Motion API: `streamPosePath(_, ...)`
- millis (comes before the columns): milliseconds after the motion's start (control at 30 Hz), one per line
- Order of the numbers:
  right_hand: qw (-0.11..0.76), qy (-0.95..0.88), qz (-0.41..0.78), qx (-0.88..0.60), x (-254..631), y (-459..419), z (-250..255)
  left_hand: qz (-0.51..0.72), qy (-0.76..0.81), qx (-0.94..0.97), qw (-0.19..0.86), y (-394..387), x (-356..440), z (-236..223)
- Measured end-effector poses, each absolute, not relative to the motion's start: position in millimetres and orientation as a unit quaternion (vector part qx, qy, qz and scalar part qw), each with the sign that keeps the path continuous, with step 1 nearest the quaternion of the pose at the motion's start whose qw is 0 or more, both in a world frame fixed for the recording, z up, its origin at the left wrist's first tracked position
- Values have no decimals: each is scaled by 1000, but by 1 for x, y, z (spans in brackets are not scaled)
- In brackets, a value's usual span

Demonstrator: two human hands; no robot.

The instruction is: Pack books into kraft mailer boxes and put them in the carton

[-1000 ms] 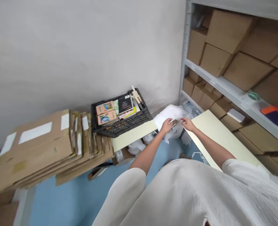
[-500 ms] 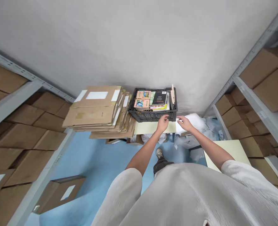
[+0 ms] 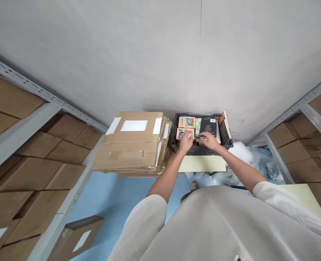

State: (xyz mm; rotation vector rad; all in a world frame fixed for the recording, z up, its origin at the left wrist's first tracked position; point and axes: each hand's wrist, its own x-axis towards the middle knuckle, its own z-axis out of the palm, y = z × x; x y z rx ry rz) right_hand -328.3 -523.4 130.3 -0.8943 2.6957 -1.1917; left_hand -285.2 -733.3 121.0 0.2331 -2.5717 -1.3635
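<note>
A black plastic crate stands against the wall, with books lying inside. At the left in it lie pink-covered books in two stacks, with a green book beside them. My left hand is over the nearer pink stack, fingers apart and reaching onto it. Over the near edge of a black book, my right hand has its fingers spread toward the left. Neither hand visibly lifts anything. A brown-edged book stands upright at the crate's right end.
Flattened cardboard boxes are stacked left of the crate. A pale tabletop shows in front of it. Shelves of cardboard boxes line both sides. White plastic bags lie at the right, and a carton stands on the blue floor.
Both hands have moved from in front of the crate to over the books inside it. The view has shifted, so the crate appears further right and lower.
</note>
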Motion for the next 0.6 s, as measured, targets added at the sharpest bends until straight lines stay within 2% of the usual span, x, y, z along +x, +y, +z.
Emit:
streamPosePath(367,98,950,-173,-241,-402,-618,124,-437,-890,96,91,-776,-349,105)
streamPosePath(600,86,953,-184,-227,-414,-630,102,-414,-898,136,65,-778,-358,95)
